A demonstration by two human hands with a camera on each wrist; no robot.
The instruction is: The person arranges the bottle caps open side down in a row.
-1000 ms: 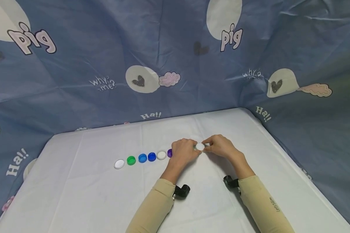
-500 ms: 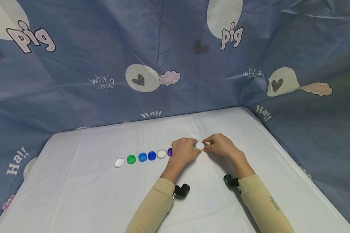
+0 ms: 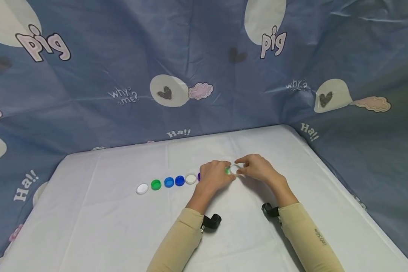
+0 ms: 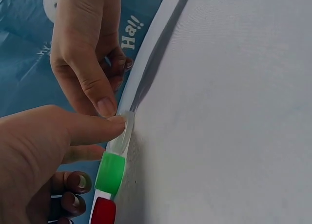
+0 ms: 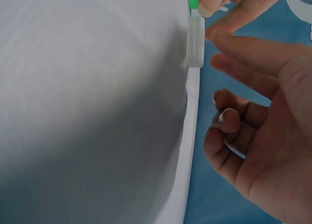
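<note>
A whitish bottle cap [image 3: 234, 169] lies on the table between both hands. In the left wrist view, the thumb of my left hand [image 3: 215, 175] reaches the edge of this pale cap [image 4: 128, 131]; its thumb and forefinger are extended and spread. My right hand [image 3: 260, 169] has thumb and forefinger parted around the cap's right side. A small gap shows between those fingertips and the cap [image 5: 195, 42] in the right wrist view. Beside it stands a green cap [image 4: 111, 173], then a red cap [image 4: 103, 211], both mostly hidden by my left hand in the head view.
Leftward the row continues with a partly covered purple cap [image 3: 199, 176], a white cap [image 3: 190, 179], a dark blue cap [image 3: 180, 181], a lighter blue cap [image 3: 169, 182], a green cap [image 3: 156, 184] and a white cap [image 3: 142, 189]. A blue printed cloth [image 3: 221, 109] hangs behind the white table [image 3: 105, 226].
My right thumb and forefinger have spread apart from the whitish cap. Green now shows between it and my left hand, which stays nearly in place. The head view has shifted slightly.
</note>
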